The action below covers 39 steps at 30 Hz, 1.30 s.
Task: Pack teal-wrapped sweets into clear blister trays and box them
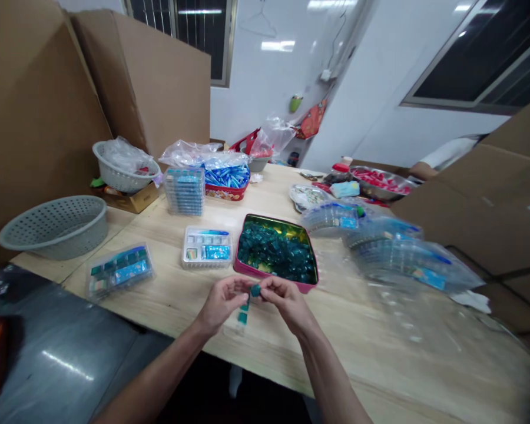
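Head view: a narrow clear plastic strip [244, 312] with teal squares in it, long axis nearly upright in the picture, dropping from the fingertips toward the person and leaning slightly left. At its top, a small teal cube [255, 290], pinched between the left hand [223, 303] and the right hand [287, 305]. Fingers [247, 284] of both hands closed in a tight grip around the cube, knuckles up, wrists angled inward. Strip's lower end just below the fingers, glossy and partly see-through, edges blurred; contact with the table impossible to tell.

Directly beyond the fingers, a pink-rimmed tin [276, 253] heaped with teal pieces, only a narrow band of wooden table [362, 353] between fingertips and rim. Beyond the left hand, a clear tray [206, 247] of blue and white packs; farther left of the fingers, another clear tray [119, 271] with teal squares. Well beyond the fingers, a stack of clear trays [184, 191] beside a red tin [227, 191] of blue packets. Right of the fingers, clear plastic bags [393, 247] over more trays. Table's near edge close under both forearms, wide stretch of wood to the right of the right hand
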Tool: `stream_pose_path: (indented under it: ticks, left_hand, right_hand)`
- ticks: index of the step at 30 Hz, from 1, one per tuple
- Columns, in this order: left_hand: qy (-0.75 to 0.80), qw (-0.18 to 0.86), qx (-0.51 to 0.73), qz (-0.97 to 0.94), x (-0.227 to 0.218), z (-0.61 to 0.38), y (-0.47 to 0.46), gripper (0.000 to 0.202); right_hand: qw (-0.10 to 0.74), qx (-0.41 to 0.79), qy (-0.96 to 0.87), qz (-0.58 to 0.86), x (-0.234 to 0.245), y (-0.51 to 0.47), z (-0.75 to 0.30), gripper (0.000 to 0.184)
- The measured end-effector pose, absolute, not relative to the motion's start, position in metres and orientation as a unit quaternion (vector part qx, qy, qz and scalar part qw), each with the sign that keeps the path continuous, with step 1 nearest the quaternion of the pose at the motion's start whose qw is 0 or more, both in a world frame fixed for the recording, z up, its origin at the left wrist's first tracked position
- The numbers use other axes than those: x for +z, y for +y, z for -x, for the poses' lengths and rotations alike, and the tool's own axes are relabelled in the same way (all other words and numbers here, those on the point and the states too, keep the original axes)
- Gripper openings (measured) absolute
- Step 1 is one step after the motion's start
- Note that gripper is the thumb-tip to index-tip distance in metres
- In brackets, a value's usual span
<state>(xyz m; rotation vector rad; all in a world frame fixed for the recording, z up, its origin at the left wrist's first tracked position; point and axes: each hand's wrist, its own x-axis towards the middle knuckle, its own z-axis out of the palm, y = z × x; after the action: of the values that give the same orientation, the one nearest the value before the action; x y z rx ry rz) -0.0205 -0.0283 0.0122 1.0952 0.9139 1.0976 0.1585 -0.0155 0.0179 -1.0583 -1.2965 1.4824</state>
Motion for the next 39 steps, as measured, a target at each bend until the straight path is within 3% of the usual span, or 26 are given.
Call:
stream_pose_path:
  ticks: [6,10,13,16,22,27,32,36,39]
  left_hand:
    - [0.404,0.668,0.448,-0.436,0.006,0.021,-0.036,0.021]
    - [0.454,0.641,0.379,-0.489,-0.004,0.031,-0.046,0.014]
    - [0.497,0.547,0.323,-0.59,-0.007,0.033,-0.054,0.004]
    - [0.535,0.421,0.269,-0.681,-0.007,0.031,-0.06,0.01]
    - [0.52,0.268,0.216,-0.782,-0.013,0.027,-0.067,0.019]
    - [0.507,0.255,0.217,-0.794,-0.023,0.028,-0.07,0.019]
    - [0.502,0.272,0.227,-0.789,-0.021,0.029,-0.078,0.019]
    - [0.517,0.323,0.297,-0.735,-0.007,0.04,-0.092,0.023]
    - [0.53,0.304,0.375,-0.697,-0.002,0.053,-0.096,0.014]
  right_hand:
    - [0.463,0.638,-0.426,0.444,-0.001,-0.05,-0.139,0.028]
    - [0.421,0.601,-0.479,0.481,-0.014,-0.067,-0.135,0.02]
    - [0.38,0.555,-0.527,0.519,-0.025,-0.077,-0.131,0.012]
    - [0.35,0.472,-0.58,0.564,-0.032,-0.081,-0.127,0.006]
    - [0.297,0.321,-0.682,0.586,-0.026,-0.086,-0.122,0.014]
    - [0.354,0.319,-0.707,0.522,-0.026,-0.09,-0.122,0.017]
    - [0.317,0.287,-0.74,0.52,-0.025,-0.095,-0.122,0.024]
    - [0.314,0.233,-0.79,0.473,-0.029,-0.116,-0.123,0.007]
    - [0.334,0.153,-0.834,0.412,-0.048,-0.132,-0.131,0.036]
